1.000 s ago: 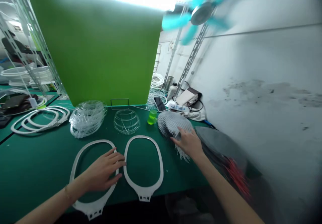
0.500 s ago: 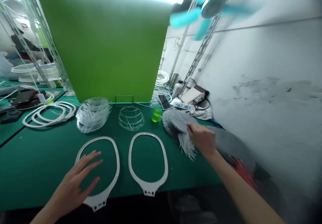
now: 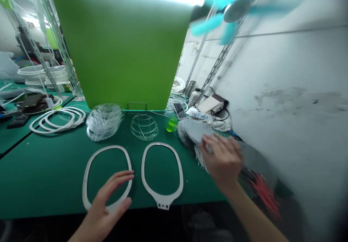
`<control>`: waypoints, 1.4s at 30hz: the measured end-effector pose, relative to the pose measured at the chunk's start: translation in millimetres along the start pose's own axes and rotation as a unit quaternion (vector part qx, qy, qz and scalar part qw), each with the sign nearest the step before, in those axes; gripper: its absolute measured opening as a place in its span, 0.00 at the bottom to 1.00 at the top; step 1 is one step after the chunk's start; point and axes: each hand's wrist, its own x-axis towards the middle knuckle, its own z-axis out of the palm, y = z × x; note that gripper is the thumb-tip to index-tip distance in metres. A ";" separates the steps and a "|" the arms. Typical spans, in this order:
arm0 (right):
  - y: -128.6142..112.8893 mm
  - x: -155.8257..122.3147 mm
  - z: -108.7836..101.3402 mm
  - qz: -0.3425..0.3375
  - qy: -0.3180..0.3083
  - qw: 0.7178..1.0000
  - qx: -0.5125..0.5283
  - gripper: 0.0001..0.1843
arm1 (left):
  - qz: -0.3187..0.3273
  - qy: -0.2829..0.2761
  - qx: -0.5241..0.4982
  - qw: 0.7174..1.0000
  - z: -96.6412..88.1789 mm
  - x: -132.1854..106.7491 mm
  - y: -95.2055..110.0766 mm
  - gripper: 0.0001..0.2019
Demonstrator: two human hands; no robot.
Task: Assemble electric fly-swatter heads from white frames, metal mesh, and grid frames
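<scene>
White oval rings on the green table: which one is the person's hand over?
The left ring: the left hand covers its lower end, while the right ring lies uncovered, its tab showing.

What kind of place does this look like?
Probably a small craft or assembly workshop: a green-topped workbench holds white oval plastic hoops and a stack of clear wire-like domes, with slotted steel shelving uprights against the wall.

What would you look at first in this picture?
The big green board stands up at the back of the table, and a blurry teal fan sits at the top right. In front, two white hoops lie on the table, with the left hand at one.
</scene>
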 end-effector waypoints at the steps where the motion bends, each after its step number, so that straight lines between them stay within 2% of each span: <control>1: -24.1 3.2 -13.8 -0.002 -0.004 1.000 0.030 0.03 | -0.040 -0.018 -0.101 0.994 12.7 4.9 4.6 0.23; 2: -49.7 3.2 -25.9 0.004 -0.012 0.998 0.069 0.04 | -0.073 -0.037 -0.204 0.976 26.0 10.1 8.7 0.27; 4: -98.4 -6.0 -42.9 -0.002 -0.033 0.986 0.163 0.04 | -0.127 -0.038 -0.378 0.916 51.0 19.7 15.1 0.34; 6: -132.9 -21.7 -48.8 -0.014 -0.062 0.975 0.214 0.09 | -0.173 0.008 -0.473 0.864 69.2 26.3 18.6 0.34; 8: -143.3 -34.2 -45.1 -0.034 -0.112 0.957 0.267 0.12 | -0.227 0.086 -0.486 0.840 76.8 29.4 19.3 0.27; 10: -125.5 -36.3 -32.5 -0.043 -0.184 0.925 0.329 0.15 | -0.269 0.156 -0.456 0.834 73.3 29.6 18.2 0.22; 12: -84.5 -29.1 -10.7 0.005 -0.251 0.909 0.333 0.23 | -0.286 0.198 -0.421 0.838 61.3 27.2 16.6 0.21; 14: -33.7 -20.6 18.1 0.138 -0.259 0.936 0.196 0.28 | -0.281 0.214 -0.401 0.845 45.2 22.9 15.9 0.21; 15: -9.9 -18.4 32.9 0.186 -0.283 0.935 0.102 0.33 | -0.280 0.223 -0.395 0.846 37.0 20.4 16.0 0.21; 16: 10.6 -18.2 46.6 0.203 -0.330 0.922 0.029 0.36 | -0.281 0.234 -0.390 0.845 29.2 17.7 16.3 0.21; 18: 38.2 -23.0 66.6 0.187 -0.420 0.888 -0.023 0.28 | -0.286 0.259 -0.383 0.839 15.6 12.6 16.9 0.21; 20: 50.2 -30.5 75.0 0.161 -0.462 0.872 -0.016 0.19 | -0.294 0.284 -0.374 0.833 5.1 8.1 16.8 0.20; 22: 55.1 -35.7 75.2 0.148 -0.463 0.874 0.006 0.16 | -0.297 0.304 -0.363 0.829 -2.7 4.5 15.8 0.19; 25: 66.9 -35.1 72.3 0.138 -0.459 0.877 0.034 0.18 | -0.287 0.319 -0.353 0.831 -9.9 0.5 14.1 0.18; 29: 94.2 -28.1 74.6 0.153 -0.458 0.867 0.125 0.17 | -0.282 0.316 -0.349 0.836 -13.3 -3.7 10.6 0.18; 31: 102.4 -25.5 75.3 0.164 -0.438 0.868 0.167 0.17 | -0.283 0.312 -0.348 0.837 -13.5 -5.5 7.5 0.19; 33: 102.7 -22.7 74.0 0.176 -0.385 0.899 0.111 0.16 | -0.285 0.309 -0.348 0.838 -13.1 -6.6 4.5 0.18; 35: 98.4 -17.1 71.5 0.188 -0.339 0.922 -0.007 0.16 | -0.286 0.307 -0.348 0.838 -12.4 -6.8 3.3 0.18; 38: 97.9 0.8 67.6 0.227 -0.297 0.921 -0.109 0.15 | -0.286 0.309 -0.351 0.836 -11.4 -5.7 5.8 0.18; 42: 110.7 34.0 59.6 0.299 -0.193 0.927 -0.117 0.20 | -0.280 0.322 -0.355 0.832 -13.4 -5.4 10.3 0.19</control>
